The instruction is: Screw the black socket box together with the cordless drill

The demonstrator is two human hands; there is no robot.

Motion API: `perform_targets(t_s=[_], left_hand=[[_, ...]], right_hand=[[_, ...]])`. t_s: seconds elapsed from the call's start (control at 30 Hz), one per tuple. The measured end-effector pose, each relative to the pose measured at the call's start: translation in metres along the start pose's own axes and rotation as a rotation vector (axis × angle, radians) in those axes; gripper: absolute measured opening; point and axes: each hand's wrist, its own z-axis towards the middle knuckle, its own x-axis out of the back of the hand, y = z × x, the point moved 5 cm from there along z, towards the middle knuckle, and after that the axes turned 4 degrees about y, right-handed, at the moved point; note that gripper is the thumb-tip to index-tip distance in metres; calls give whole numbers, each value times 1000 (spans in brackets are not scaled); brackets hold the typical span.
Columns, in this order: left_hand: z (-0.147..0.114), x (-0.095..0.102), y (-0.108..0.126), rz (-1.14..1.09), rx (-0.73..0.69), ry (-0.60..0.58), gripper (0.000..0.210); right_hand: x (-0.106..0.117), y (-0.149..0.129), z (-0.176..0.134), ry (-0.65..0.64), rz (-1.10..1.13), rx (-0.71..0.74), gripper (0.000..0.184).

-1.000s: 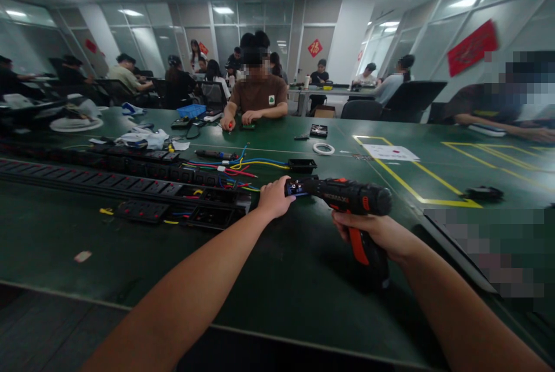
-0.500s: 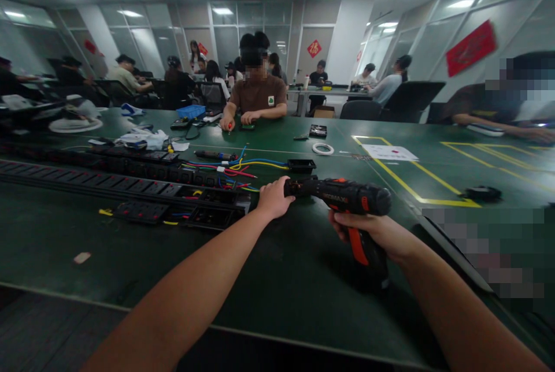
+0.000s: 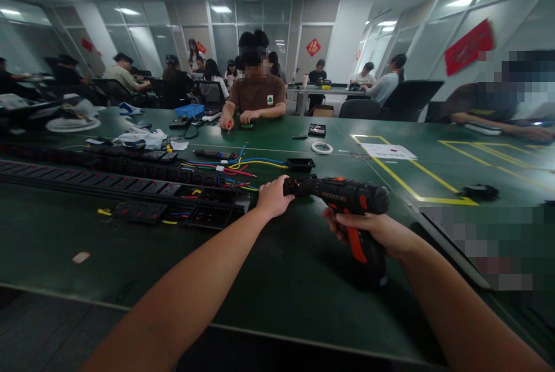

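My right hand [image 3: 368, 230] is wrapped round the handle of a black and orange cordless drill [image 3: 351, 196], whose nose points left. At that nose, my left hand [image 3: 275, 196] grips a small black part [image 3: 295, 186]; its exact kind is hard to make out. The drill's tip meets or nearly meets this part. Left of my hand lie long black power strips [image 3: 143, 184] with rows of sockets. A shorter socket piece [image 3: 139, 210] with coloured wires rests in front of them. Behind my left hand is an open black housing [image 3: 301, 164] joined to blue and yellow wires.
A pen-like electric screwdriver [image 3: 210, 153] and a white tape ring [image 3: 322, 148] lie beyond my hands. Yellow tape outlines and a paper sheet [image 3: 388, 151] are at the right. A person in a brown shirt [image 3: 260, 95] works across the green table [image 3: 260, 279].
Both hands keep nearly the same place and grip. The drill appears shifted very slightly left, and the whole view has moved a little.
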Motion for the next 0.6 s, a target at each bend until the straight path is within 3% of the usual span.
perform_targets(t_s=[0.6], left_hand=[[-1,0,0,1,5,16,59]], right_hand=[[2,5,-3,-75,55,-108,72]])
